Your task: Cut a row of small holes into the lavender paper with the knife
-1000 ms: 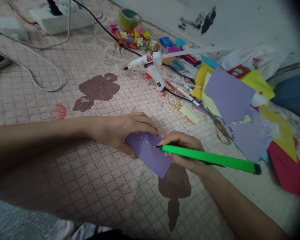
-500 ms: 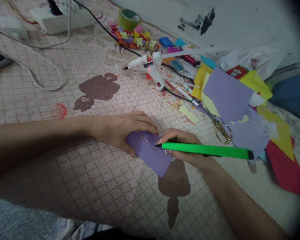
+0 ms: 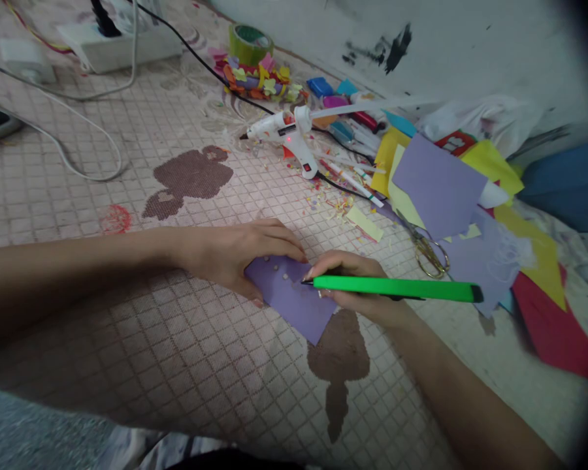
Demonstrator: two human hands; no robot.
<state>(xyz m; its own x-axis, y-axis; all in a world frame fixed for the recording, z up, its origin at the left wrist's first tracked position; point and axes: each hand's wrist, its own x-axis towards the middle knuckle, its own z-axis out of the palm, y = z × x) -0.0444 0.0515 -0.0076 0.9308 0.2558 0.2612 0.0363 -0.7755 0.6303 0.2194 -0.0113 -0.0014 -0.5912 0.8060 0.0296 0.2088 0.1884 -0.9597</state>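
A small piece of purple paper [image 3: 298, 313] lies on the patterned cloth [image 3: 200, 365], with a row of small pale dots near its upper edge. My left hand [image 3: 247, 254] is curved over its upper left end, thumb on one edge and fingers along the other, holding it down. Between the fingers of my right hand [image 3: 357, 281] is a bright green pen [image 3: 396, 288], tilted nearly flat with its dark tip at the paper beside the dots. The fingers of my right hand partly cover the paper's right edge.
A white glue gun [image 3: 287, 134] with a lit red light stands beyond my hands. Gold-handled scissors [image 3: 431, 256] lie to the right, by coloured paper sheets [image 3: 441, 183]. Green tape [image 3: 251, 46] sits at the back; a white power strip [image 3: 122, 49] and cables are at upper left.
The camera view has shifted slightly. Both hands keep their hold on the paper and pen; the pen's rear end has swung slightly, with its tip still near the dots.
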